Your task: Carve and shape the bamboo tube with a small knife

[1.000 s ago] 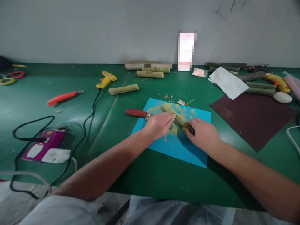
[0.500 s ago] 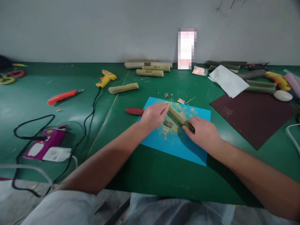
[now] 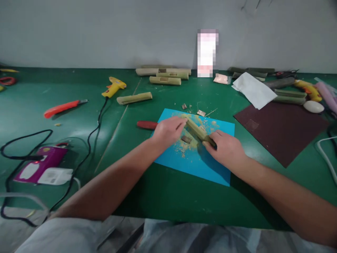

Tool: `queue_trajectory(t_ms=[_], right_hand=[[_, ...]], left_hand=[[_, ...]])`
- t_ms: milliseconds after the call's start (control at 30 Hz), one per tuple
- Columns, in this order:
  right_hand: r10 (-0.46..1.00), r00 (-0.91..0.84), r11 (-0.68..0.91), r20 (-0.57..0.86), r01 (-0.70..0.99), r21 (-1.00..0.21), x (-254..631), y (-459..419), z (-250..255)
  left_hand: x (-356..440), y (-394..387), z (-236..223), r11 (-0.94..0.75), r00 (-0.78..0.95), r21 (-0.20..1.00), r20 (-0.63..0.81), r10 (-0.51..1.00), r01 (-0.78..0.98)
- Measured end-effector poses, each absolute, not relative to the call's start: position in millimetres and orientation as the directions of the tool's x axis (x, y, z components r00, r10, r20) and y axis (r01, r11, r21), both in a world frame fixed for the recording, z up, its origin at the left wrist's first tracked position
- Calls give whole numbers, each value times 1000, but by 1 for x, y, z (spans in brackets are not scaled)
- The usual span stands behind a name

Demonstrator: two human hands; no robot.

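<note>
A green bamboo piece point(image 3: 198, 130) lies slantwise on a blue mat point(image 3: 210, 165) strewn with yellow shavings. My right hand point(image 3: 223, 149) is closed round the near end of the bamboo piece. My left hand point(image 3: 168, 130) grips a red-handled tool point(image 3: 146, 124), whose handle sticks out to the left, and rests against the far end of the bamboo. A small dark chip point(image 3: 186, 139) lies on the mat between my hands.
On the green table point(image 3: 39, 105) lie a yellow glue gun point(image 3: 113, 86) with its black cord, an orange utility knife point(image 3: 61, 108), several bamboo pieces point(image 3: 163, 75), a purple box point(image 3: 39, 168), a dark brown sheet point(image 3: 281, 131) and white paper point(image 3: 254, 90).
My left hand slid from the middle of the bamboo piece up to its far end, uncovering the dark chip. My right hand kept its hold.
</note>
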State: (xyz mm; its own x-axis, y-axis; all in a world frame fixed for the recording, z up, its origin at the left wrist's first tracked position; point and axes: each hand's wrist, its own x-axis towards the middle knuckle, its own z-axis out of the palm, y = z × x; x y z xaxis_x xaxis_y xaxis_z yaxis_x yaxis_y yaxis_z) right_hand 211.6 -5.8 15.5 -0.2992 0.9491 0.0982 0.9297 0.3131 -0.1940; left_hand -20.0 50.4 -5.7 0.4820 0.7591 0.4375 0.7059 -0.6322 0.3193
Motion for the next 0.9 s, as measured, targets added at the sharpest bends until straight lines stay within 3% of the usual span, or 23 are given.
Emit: queue_trajectory(t_ms=[167, 333, 467, 633, 767, 900], right_hand=[[943, -319, 332, 99, 923, -192, 212, -5, 15], [946, -306, 323, 111, 922, -214, 212, -5, 15], [944, -315, 328, 94, 925, -194, 213, -5, 16], [947, -305, 319, 99, 928, -195, 212, -5, 16], [947, -313, 322, 77, 928, -188, 212, -5, 17], [953, -292, 302, 80, 934, -191, 212, -5, 18]], left_hand=[[-15, 47, -8, -721, 629, 314, 353, 692, 618], [-19, 54, -10, -598, 431, 355, 448, 783, 719], [-19, 51, -10, -685, 592, 302, 348, 727, 663], [-19, 52, -6, -623, 457, 312, 464, 759, 717], [-16, 50, -7, -702, 606, 303, 357, 711, 645], [-19, 55, -7, -624, 456, 327, 461, 761, 710]])
